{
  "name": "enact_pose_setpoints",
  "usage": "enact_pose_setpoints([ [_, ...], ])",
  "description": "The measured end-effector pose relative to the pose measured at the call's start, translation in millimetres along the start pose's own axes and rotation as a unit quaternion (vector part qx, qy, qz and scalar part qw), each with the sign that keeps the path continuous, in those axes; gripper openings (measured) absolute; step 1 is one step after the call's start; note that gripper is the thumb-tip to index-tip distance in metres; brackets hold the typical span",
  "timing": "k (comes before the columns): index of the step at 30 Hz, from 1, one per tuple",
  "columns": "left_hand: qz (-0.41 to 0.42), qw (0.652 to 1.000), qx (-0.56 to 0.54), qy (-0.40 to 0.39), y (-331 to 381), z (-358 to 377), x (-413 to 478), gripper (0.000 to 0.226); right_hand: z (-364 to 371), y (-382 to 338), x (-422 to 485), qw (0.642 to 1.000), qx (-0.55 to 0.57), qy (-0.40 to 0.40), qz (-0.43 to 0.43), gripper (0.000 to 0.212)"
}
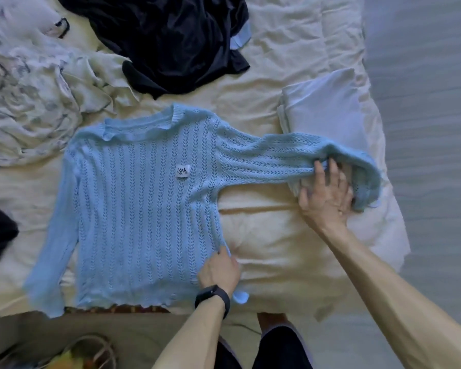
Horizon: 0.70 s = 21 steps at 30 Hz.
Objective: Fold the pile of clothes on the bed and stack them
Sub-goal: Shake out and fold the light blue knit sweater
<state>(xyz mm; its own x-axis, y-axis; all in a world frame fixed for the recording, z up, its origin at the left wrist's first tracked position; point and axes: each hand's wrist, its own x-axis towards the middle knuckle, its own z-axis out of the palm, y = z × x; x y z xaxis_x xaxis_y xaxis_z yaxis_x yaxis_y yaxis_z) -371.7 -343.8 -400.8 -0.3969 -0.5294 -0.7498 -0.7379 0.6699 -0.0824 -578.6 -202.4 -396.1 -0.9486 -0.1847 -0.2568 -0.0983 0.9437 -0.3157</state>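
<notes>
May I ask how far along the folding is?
Done: one folded white garment lies at the right. In hand: the light blue knit sweater is spread flat, right hand at its sleeve, left hand at its hem. Remaining: the dark navy heap and crumpled white patterned cloth.

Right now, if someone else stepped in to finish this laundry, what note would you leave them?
Left hand pinches the light blue knitted sweater at its side edge, near the hem.
Right hand, fingers spread, rests on the end of its outstretched sleeve, which lies over the folded white garment.
Done: that white piece is folded. The sweater lies flat, no fold made.
To do: fold it, then the crumpled dark navy garment and the rumpled pale patterned cloth; stack all.
</notes>
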Motion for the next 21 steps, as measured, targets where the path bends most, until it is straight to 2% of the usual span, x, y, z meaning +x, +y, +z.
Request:
enact_pose_setpoints([
  [3, 0.061, 0.998, 0.000, -0.003, 8, -2, -10, 0.021, -1, 0, 1, 1.000, 0.003, -0.015, 0.000, 0.072],
  [6, 0.081, 0.995, 0.019, -0.046, 7, 5, -23, 0.026, -4, 3, 4, 0.999, 0.031, -0.017, -0.010, 0.068],
  [8, 0.077, 0.992, 0.038, -0.094, 4, 10, -24, 0.029, -9, 7, 6, 0.993, 0.115, 0.014, 0.004, 0.058],
  [10, 0.064, 0.993, 0.044, -0.093, 9, 3, -15, 0.027, -18, 12, 10, 0.969, 0.228, 0.073, 0.063, 0.050],
  [11, 0.069, 0.994, 0.045, -0.074, 17, -7, -9, 0.026, -24, 17, 14, 0.954, 0.260, 0.111, 0.104, 0.048],
  [13, 0.110, 0.993, 0.030, -0.012, 40, -33, 5, 0.022, -35, 30, 25, 0.943, 0.234, 0.155, 0.177, 0.053],
  [15, 0.174, 0.982, -0.011, 0.077, 67, -61, 19, 0.018, -45, 46, 35, 0.956, 0.172, 0.110, 0.211, 0.066],
  [18, 0.268, 0.942, -0.048, 0.198, 114, -101, 41, 0.028, -58, 68, 47, 0.970, 0.135, 0.034, 0.200, 0.049],
  [19, 0.291, 0.931, -0.050, 0.215, 130, -111, 44, 0.034, -64, 75, 50, 0.969, 0.139, 0.030, 0.200, 0.045],
  [21, 0.328, 0.926, -0.024, 0.184, 160, -125, 49, 0.043, -83, 86, 58, 0.955, 0.197, 0.030, 0.221, 0.031],
])
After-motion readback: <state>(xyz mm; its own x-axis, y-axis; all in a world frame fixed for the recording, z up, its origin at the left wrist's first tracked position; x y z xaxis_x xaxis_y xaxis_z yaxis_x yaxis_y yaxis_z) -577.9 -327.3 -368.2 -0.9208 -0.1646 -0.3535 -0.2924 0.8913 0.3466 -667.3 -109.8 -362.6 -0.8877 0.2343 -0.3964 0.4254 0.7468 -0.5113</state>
